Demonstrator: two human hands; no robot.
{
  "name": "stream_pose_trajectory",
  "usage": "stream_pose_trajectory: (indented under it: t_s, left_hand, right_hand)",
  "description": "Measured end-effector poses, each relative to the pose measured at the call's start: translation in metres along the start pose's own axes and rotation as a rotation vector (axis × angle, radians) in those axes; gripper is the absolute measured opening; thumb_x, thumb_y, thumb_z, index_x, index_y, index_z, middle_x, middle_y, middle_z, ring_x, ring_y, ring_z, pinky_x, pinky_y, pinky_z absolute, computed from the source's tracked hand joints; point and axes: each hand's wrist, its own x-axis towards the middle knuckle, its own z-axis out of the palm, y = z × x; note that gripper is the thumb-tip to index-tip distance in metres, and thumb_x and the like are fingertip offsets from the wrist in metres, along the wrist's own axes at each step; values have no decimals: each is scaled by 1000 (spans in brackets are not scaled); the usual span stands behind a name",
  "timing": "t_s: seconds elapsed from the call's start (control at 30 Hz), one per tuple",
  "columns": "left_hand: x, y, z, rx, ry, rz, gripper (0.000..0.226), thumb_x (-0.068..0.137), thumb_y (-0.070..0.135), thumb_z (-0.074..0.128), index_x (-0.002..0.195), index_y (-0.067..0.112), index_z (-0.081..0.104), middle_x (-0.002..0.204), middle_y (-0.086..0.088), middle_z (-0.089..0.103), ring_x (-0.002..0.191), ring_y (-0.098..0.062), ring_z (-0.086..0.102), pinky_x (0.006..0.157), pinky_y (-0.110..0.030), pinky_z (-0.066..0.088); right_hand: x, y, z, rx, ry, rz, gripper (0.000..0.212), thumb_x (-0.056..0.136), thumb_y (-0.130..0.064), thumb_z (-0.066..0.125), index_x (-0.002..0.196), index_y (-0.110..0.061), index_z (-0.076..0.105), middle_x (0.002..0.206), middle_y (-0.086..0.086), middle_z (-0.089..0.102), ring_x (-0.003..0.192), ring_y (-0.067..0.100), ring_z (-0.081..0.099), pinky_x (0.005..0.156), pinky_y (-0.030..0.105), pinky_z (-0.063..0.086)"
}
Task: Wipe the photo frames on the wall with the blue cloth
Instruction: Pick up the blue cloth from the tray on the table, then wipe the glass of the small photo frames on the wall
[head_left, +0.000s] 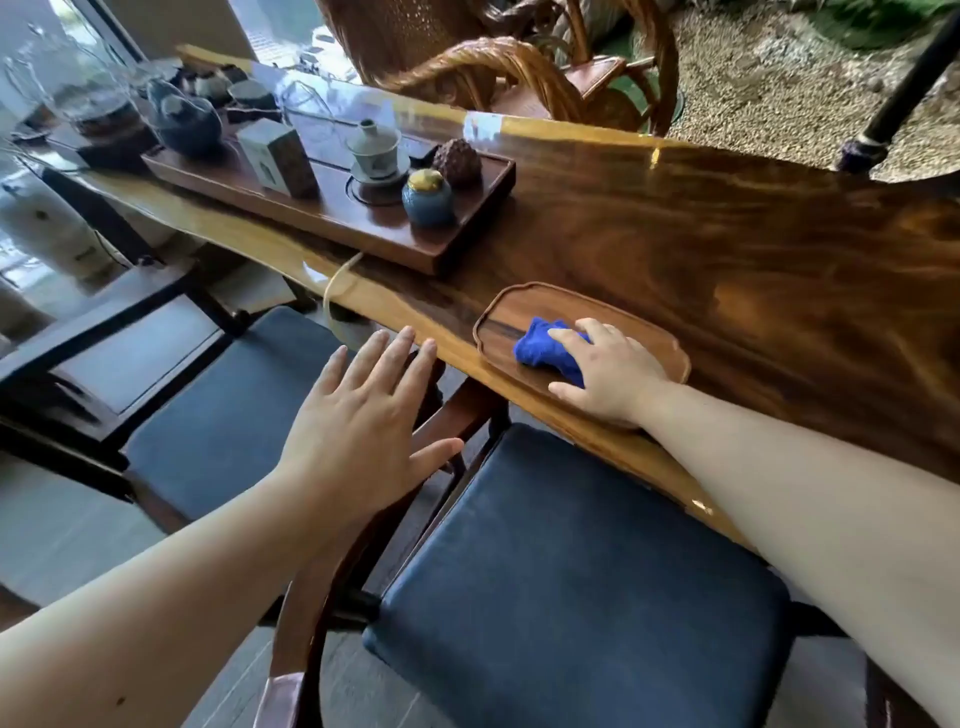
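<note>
Fingers (569, 340) of R hand (613, 371) apparently grip blue cloth (543, 351); L hand (363, 415) spread.

glossy wooden table (701, 249), fuzzy blue cloth (540, 351), matt wooden tray (498, 312)

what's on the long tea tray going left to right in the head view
dark blue teapot → pale box → white lidded cup → blue jar with gold lid → brown bumpy ornament

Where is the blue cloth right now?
In the head view, the blue cloth lies bunched in the small wooden tray at the table's near edge, right of centre, under the right hand.
</note>
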Motion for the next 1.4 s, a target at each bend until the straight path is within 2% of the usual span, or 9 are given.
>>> stream_pose_trajectory:
  t_s: [0.17,0.33,0.43,0.63,0.87,1.03,1.17,1.3,1.4]
  left_hand:
    - [7,-15,10,-3,26,-12,91,80,79,20,150,21,5,160,-7,14,147,-24,8,119,-47,10]
    - [0,-32,8,4,1,-29,92,78,80,15,149,23,0,161,-4,9,147,-23,4,120,-48,10]
    - [-8,-44,0,26,13,-45,91,80,79,16,149,22,-1,161,-5,9,147,-23,4,119,-49,11]
    - [-56,-89,-44,89,55,-140,92,80,78,21,149,18,11,157,-9,25,144,-27,19,117,-51,20]
    - [-181,-165,-122,211,75,-348,91,79,73,31,147,14,26,153,-11,33,142,-29,26,115,-50,24]
    - [-281,-209,-172,268,92,-464,88,80,72,28,146,15,29,152,-10,36,140,-29,31,113,-51,29]
    - [-372,-242,-213,346,134,-588,82,81,67,41,142,11,38,145,-14,46,133,-32,42,108,-52,36]
    - [-458,-268,-252,406,141,-713,83,82,69,33,143,12,34,149,-12,40,138,-29,35,113,-49,29]
    - [-514,-283,-277,475,144,-819,82,81,66,43,142,12,37,147,-13,43,136,-31,37,112,-50,30]
  right_hand:
    - [27,-8,16,-18,-31,5,72,85,-56,51,146,-30,22,140,13,39,122,33,43,100,47,37]
    - [38,-22,2,-55,-86,159,40,90,-27,49,130,-28,41,115,14,48,101,36,52,79,41,42]
    - [37,-34,-13,-13,-107,150,31,87,-26,51,118,-25,47,108,11,54,94,35,57,70,36,40]
    - [29,-122,-61,137,-21,-164,44,81,-32,57,124,-34,48,112,5,58,99,32,59,76,41,49]
    - [8,-308,-138,157,123,-576,48,79,-32,60,125,-35,47,110,3,57,91,32,62,70,41,52]
    - [-17,-424,-183,118,252,-806,52,78,-30,62,128,-32,49,112,3,57,89,32,62,63,34,45]
    - [-47,-521,-220,92,291,-947,52,77,-30,62,127,-36,49,110,0,59,87,30,63,61,33,44]
    - [-79,-617,-257,127,337,-1085,55,77,-34,64,130,-39,45,115,0,58,90,31,62,63,31,43]
    - [-103,-685,-279,157,419,-1192,57,77,-33,63,131,-38,45,114,0,59,89,31,63,62,30,37]
